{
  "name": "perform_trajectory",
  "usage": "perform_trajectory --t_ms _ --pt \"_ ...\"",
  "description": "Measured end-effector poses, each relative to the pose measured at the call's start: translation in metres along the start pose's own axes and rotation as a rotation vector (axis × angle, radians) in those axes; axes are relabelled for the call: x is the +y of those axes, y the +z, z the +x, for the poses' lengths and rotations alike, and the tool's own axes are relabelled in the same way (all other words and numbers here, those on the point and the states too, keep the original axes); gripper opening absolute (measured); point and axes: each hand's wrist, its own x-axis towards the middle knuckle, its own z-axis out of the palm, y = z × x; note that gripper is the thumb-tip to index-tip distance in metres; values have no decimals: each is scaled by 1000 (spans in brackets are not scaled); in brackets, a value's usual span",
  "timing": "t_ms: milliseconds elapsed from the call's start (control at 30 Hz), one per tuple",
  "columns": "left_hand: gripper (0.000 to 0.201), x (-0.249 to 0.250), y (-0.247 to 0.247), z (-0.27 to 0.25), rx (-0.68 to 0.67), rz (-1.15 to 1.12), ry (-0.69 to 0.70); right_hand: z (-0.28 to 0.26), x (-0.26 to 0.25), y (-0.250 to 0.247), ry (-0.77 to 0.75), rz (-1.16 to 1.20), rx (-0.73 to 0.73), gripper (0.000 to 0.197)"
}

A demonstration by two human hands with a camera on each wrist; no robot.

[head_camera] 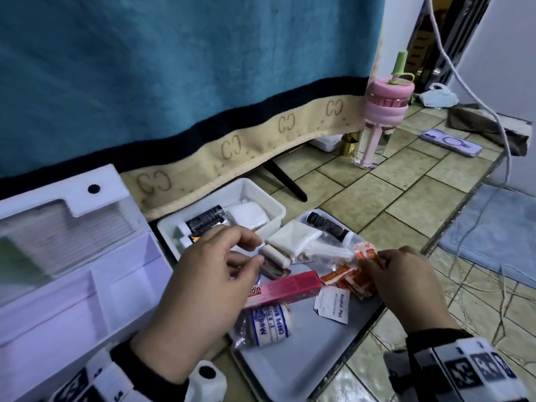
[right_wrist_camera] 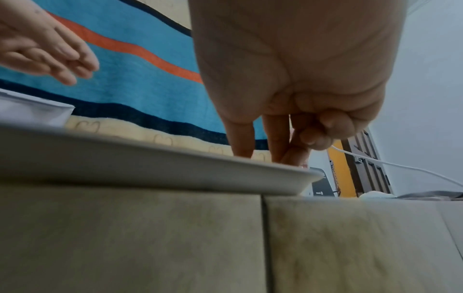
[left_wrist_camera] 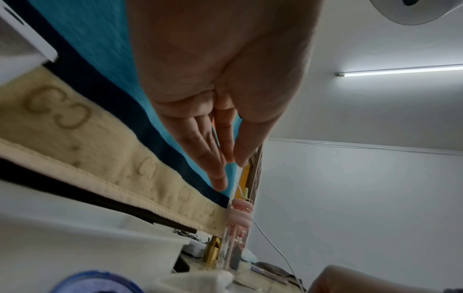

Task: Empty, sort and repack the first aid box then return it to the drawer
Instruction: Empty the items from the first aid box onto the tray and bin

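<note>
The white first aid box [head_camera: 72, 271] lies open at the left, its compartments bare. A grey tray [head_camera: 290, 358] holds a crepe bandage roll [head_camera: 269, 323], a pink carton [head_camera: 287, 288], an alcohol pad [head_camera: 333, 304], gauze packs [head_camera: 293, 242], a black tube [head_camera: 330, 227] and orange plaster packets [head_camera: 345, 278]. My right hand [head_camera: 377, 258] pinches the orange packets at the tray's right edge; in the right wrist view it [right_wrist_camera: 270, 152] reaches down over the tray rim [right_wrist_camera: 175, 170]. My left hand [head_camera: 259, 250] hovers over the gauze with relaxed fingers [left_wrist_camera: 220, 178], holding nothing.
A white bin [head_camera: 261, 195] behind the tray holds tubes and gauze. A pink-lidded bottle [head_camera: 380, 117], a brass padlock [head_camera: 349, 145] and a phone [head_camera: 451, 142] stand farther back on the tiled counter. A blue blanket [head_camera: 174, 68] hangs behind. The counter edge runs just right of the tray.
</note>
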Motion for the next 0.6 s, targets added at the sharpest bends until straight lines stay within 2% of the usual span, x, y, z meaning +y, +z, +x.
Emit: perform_trajectory --t_ms 133,233,333,433,500,600 --pt "17 -15 -30 -13 61 34 -58 -2 -10 -10 17 24 24 35" --pt "17 -24 -57 -27 115 57 -115 -9 -37 -24 -46 88 17 38" --pt "19 -36 -91 -40 120 124 -190 -24 -92 -46 -300 201 -99 25" --pt "21 -51 -134 -47 25 320 -288 -45 -162 -68 -588 336 -310 9" --pt "37 -61 -164 -48 -55 498 -394 -55 -205 -69 -766 363 -434 17" --pt "60 -76 -200 -50 -99 708 -547 -64 -262 -53 -997 169 -553 43"
